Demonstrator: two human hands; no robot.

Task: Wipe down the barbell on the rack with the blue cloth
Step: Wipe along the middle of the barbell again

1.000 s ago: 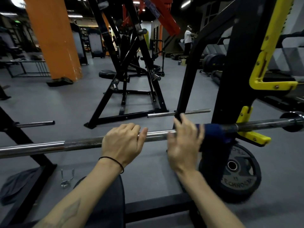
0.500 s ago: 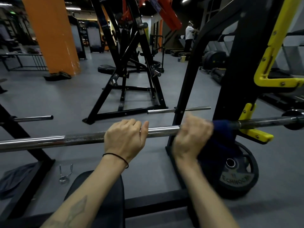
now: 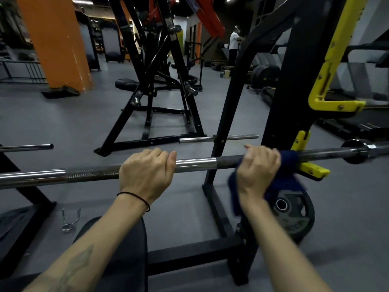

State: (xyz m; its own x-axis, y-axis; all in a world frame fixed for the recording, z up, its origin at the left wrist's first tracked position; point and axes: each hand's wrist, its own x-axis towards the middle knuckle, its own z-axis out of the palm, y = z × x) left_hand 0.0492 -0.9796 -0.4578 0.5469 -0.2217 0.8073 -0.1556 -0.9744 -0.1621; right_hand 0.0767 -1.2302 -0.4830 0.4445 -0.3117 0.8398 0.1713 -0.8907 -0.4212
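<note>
The barbell (image 3: 195, 164) is seated across the rack (image 3: 280, 102) on a yellow hook (image 3: 313, 168). The left hand (image 3: 147, 175) is curled over the bare shaft. The blue cloth (image 3: 282, 180) is wrapped round the bar just beside the hook and is gripped by the closed right hand (image 3: 257, 171).
</note>
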